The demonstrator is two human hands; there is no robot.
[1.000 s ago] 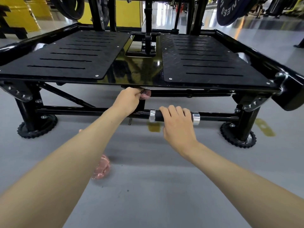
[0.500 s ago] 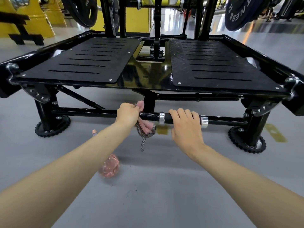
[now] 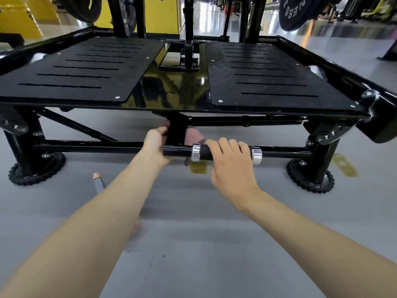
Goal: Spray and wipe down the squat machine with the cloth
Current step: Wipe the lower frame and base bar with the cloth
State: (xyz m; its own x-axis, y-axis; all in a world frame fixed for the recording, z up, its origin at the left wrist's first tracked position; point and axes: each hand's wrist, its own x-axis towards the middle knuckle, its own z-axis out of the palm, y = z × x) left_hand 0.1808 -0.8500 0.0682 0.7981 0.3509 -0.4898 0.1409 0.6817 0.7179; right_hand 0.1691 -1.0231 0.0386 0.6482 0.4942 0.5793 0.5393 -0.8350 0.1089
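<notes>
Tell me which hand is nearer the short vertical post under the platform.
Left. The left hand grips the cloth against the post, on its left; the right hand holds the black handle, off to the post's right.

Bright, even overhead light; glare streaks on the glossy centre plate of the squat machine (image 3: 178,91) and on the polished floor (image 3: 209,15) behind it; soft shadows beneath it; wide-angle bowing toward the frame edges; slight blur nearest the camera.

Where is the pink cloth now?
In the head view, the pink cloth is near centre, behind the short black upright post, held by the left hand, left of the right hand gripping the black bar.
</notes>
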